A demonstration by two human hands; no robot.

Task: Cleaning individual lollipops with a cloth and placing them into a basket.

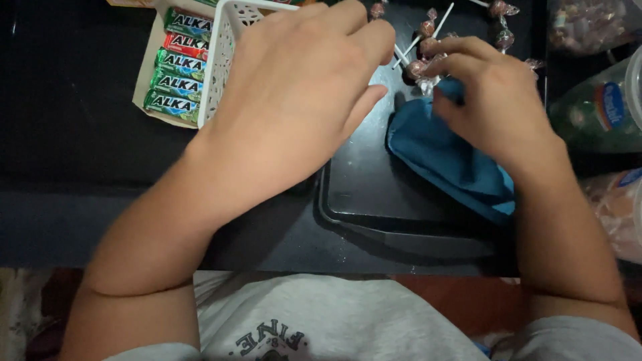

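My left hand (304, 87) lies palm down over the near corner of a white perforated basket (231, 50), its fingers (364, 30) stretched forward and loosely together rather than clenched; whether anything sits under the palm I cannot tell, since the back of the hand hides it. The fingertips reach toward a scatter of wrapped lollipops (421, 47) with white sticks lying on a black tray (364, 180), at its far end. My right hand (498, 110) is curled over the upper end of a blue cloth pouch (445, 157), which lies slantwise on the tray from the lollipops down toward my right wrist. The right fingers (461, 50) are bent and pinched close around one lollipop head (416, 68) at the mouth of the pouch, touching both the wrapper and the blue cloth there; the grip looks closed on the sweet, though the thumb is partly hidden. More lollipops (501, 27) lie farther back, near the tray's right edge. Just left of the basket, an open cardboard box (144, 83) holds a row of candy bars (177, 63) in green and red wrappers, stacked side by side. The tray rests on a dark tabletop (73, 100). At the right edge stand a green plastic bottle (595, 110) and clear bags (618, 207) of sweets, blurred. My grey shirt (334, 321) shows at the bottom.
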